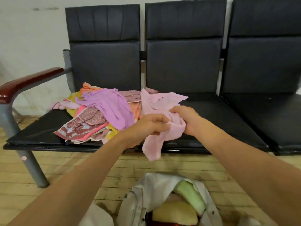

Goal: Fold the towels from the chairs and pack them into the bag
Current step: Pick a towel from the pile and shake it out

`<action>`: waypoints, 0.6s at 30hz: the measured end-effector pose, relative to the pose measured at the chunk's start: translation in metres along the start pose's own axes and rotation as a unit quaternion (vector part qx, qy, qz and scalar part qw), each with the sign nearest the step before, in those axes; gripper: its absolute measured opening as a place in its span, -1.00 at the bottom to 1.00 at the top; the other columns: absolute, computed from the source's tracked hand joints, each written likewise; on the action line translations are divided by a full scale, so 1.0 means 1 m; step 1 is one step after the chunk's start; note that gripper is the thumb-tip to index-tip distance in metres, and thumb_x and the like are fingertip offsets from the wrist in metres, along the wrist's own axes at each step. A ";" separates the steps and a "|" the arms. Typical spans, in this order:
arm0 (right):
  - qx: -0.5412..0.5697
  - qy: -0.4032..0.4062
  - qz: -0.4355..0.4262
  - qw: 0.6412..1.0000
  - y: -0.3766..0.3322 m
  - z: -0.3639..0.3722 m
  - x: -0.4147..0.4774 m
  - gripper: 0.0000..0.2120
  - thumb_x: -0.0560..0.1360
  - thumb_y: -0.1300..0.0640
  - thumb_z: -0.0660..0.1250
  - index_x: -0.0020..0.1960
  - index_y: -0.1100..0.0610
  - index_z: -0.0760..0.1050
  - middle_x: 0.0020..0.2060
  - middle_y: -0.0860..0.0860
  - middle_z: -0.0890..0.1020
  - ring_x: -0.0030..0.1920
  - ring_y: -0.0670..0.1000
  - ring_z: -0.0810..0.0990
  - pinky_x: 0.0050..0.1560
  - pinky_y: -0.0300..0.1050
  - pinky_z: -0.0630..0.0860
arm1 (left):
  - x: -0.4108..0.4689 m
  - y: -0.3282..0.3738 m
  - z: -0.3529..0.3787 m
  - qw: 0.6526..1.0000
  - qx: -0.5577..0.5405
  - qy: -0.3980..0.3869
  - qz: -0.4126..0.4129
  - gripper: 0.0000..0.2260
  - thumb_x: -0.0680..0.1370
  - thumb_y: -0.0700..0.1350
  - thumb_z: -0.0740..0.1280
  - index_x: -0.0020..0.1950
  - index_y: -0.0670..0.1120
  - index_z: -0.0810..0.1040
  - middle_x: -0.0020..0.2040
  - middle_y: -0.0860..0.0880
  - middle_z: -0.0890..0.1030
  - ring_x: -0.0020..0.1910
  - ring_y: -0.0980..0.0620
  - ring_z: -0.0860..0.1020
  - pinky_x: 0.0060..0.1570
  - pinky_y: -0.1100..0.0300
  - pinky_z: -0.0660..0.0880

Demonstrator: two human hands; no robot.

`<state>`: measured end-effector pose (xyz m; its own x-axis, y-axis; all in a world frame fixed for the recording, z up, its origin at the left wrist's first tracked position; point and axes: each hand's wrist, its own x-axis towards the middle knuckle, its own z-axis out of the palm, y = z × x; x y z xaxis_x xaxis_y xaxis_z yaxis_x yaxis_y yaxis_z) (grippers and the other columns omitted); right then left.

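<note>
I'm gripping the pale pink towel [156, 102] with both hands over the front edge of the chairs [203, 115]. My left hand [146, 128] is curling its fingers round a bunched fold. My right hand [187, 118] is clutching the cloth just beside it, and one end is dangling toward the floor [65, 168]. The heap of unfolded towels [104, 111] is lying on the left seat, right next to my towel. The white bag [156, 186] is sitting open on the floor below me, holding a folded green towel [190, 195] and a yellow one [174, 212].

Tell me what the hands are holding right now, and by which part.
Both hands grip the light pink towel at its bunched middle: left hand and right hand close together, one end hanging below.
</note>
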<state>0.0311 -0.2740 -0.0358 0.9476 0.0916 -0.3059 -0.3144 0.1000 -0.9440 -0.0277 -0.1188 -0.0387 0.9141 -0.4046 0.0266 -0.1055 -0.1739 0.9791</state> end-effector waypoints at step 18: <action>-0.626 0.017 -0.045 0.778 0.062 -0.149 0.031 -0.72 0.56 -0.05 0.28 0.10 0.15 0.41 -0.07 0.06 0.55 -0.09 0.08 0.54 -0.15 -0.07 0.48 | 0.106 -0.116 0.052 0.847 0.525 0.080 0.014 -0.64 0.59 0.04 0.28 0.36 -0.02 0.48 0.27 -0.04 0.53 0.23 -0.08 0.45 0.23 0.03 0.38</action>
<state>0.0490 -0.4130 -0.1226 0.9704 0.1114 -0.2144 0.0341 -0.9417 -0.3348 0.0614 -0.1885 -0.1597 0.9379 -0.3102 0.1556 -0.3418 -0.9032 0.2598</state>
